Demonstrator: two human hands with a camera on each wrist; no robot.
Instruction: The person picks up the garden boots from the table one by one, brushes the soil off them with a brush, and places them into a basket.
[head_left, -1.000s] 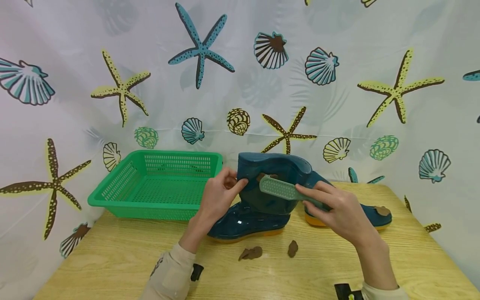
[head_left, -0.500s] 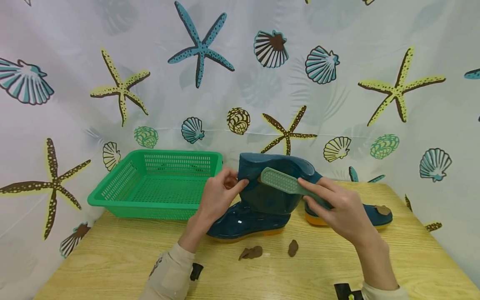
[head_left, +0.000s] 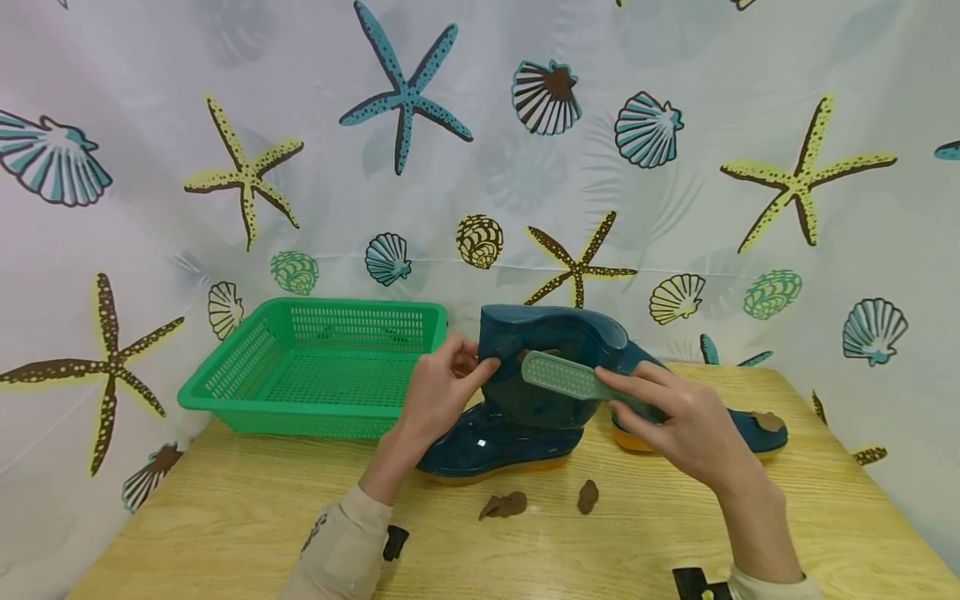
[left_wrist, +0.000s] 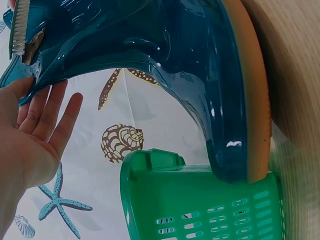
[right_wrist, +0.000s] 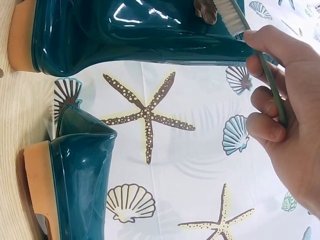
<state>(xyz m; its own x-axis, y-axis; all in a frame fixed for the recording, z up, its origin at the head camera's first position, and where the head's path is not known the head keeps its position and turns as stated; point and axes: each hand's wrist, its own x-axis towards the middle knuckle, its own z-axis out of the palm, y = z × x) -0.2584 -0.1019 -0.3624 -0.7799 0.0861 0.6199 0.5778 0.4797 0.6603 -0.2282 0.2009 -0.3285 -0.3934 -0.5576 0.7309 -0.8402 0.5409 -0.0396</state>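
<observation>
A dark blue rain boot (head_left: 495, 442) with an orange sole stands upright on the table. My left hand (head_left: 442, 383) pinches the rim of its shaft, thumb on one side and fingers on the other in the left wrist view. In my right hand (head_left: 678, 417) is a green brush (head_left: 562, 375), gripped by its handle, its bristles turned toward the shaft. A brown clump (right_wrist: 206, 11) clings to the shaft beside the white bristles (right_wrist: 230, 17); in the head view the brush mostly hides it. Behind my right hand a second blue boot (right_wrist: 82, 175) lies on its side.
A green plastic basket (head_left: 292, 421) stands at the back left of the wooden table (head_left: 247, 517). Brown clumps (head_left: 504, 505) lie in front of the boot, and another brown patch (head_left: 768, 422) is on the second boot. A patterned curtain (head_left: 315, 208) hangs behind.
The brush in my right hand has risen a little along the boot shaft and come back down. My left hand keeps its hold on the rim.
</observation>
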